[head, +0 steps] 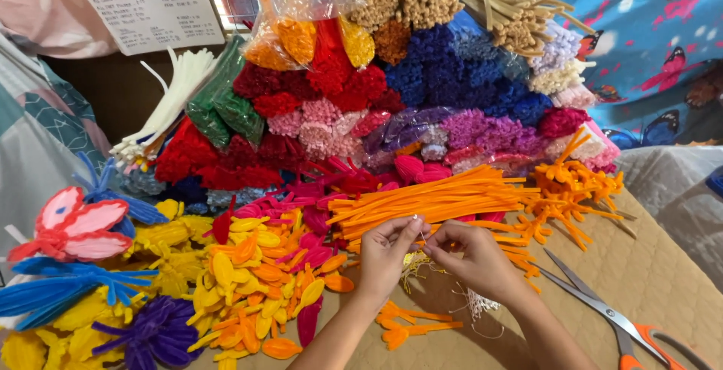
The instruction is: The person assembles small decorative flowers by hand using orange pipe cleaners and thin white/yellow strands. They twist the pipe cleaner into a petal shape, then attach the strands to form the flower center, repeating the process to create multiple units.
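My left hand (385, 253) and my right hand (473, 257) meet over the brown quilted table (663, 272), fingertips pinched together on a thin pale thread (419, 228). Loose thread and a small white tangle (476, 304) hang below them. Just behind the hands lies a bundle of straight orange pipe cleaners (437, 200). Two small orange pipe-cleaner shapes (410, 325) rest by my left wrist.
Orange-handled scissors (602, 306) lie open at the right. A heap of yellow, orange and pink pipe-cleaner petals (256, 280) fills the left, with a pink butterfly (75, 227) and blue and purple shapes. Stacked bundles of coloured pipe cleaners (392, 84) rise behind. Bent orange pieces (572, 189) sit right.
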